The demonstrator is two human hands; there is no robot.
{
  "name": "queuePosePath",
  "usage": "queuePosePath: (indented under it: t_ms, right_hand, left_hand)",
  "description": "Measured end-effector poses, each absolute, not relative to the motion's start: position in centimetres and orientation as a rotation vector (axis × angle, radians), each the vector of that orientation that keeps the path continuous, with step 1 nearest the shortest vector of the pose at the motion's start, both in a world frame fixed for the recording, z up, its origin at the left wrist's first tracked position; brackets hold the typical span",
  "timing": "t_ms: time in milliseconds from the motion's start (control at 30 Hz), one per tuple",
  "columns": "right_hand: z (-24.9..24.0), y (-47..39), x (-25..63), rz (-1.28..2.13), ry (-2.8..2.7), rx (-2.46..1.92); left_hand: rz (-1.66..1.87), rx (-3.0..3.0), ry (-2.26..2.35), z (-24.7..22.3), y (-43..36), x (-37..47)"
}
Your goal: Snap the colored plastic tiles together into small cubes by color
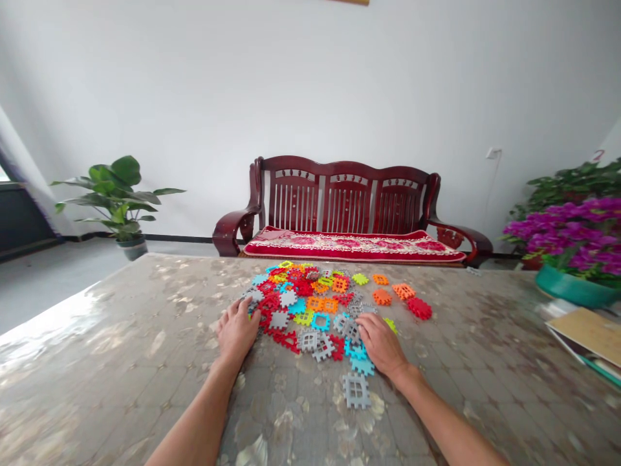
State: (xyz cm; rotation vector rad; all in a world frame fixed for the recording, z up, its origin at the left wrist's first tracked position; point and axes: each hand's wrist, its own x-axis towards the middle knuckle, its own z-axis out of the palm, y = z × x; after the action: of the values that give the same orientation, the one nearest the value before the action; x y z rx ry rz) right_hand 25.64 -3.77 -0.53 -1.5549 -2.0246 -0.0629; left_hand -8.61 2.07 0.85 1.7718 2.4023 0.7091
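Note:
A loose pile of interlocking plastic tiles (305, 318) in red, grey, blue, orange and lime green lies on the table, many with window-like cut-outs and notched edges. At the pile's left edge, my left hand (237, 331) rests with its fingers stretched out and slightly apart, touching tiles near a grey one. My right hand (381, 342) lies against the right side, its fingertips at a grey tile (347, 327) and beside blue tiles (361, 366). Its fingers look extended and close together. Nearer to me, a grey window tile (356, 391) lies alone.
Single tiles lie right of the pile, including a red one (419, 309) and an orange one (403, 291). A teal flowerpot (577, 287) and stacked papers or books (589, 333) occupy the table's right side. Behind the patterned table (160, 382) stands a wooden bench (347, 200).

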Motion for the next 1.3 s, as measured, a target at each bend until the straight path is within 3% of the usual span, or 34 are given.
queuePosePath:
  t_ms: [1300]
  right_hand:
    - [-1.15,-3.45,26.12,-0.140,-2.073,-1.564]
  left_hand:
    - [0.753,1.689,2.371,0.90,2.47,-8.52]
